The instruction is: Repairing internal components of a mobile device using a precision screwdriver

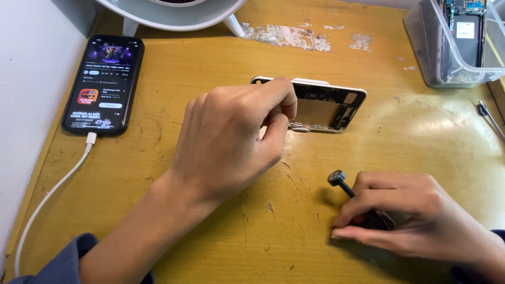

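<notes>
An opened phone frame (pixel 326 108) with a white rim and exposed insides lies flat in the middle of the yellow wooden table (pixel 210 68). My left hand (pixel 231 137) covers its left half, thumb and forefinger pinched at the frame's left part; whatever is between the fingertips is hidden. My right hand (pixel 410 213) rests on the table at the lower right, closed around a dark screwdriver (pixel 342 183) whose round end cap points up and to the left.
A black smartphone (pixel 103 84) with a lit screen lies at the left on a white charging cable (pixel 58 184). A clear plastic bin (pixel 457 42) holding a phone part stands at the top right, a thin metal tool (pixel 489 118) beside it, a white stand (pixel 173 13) behind.
</notes>
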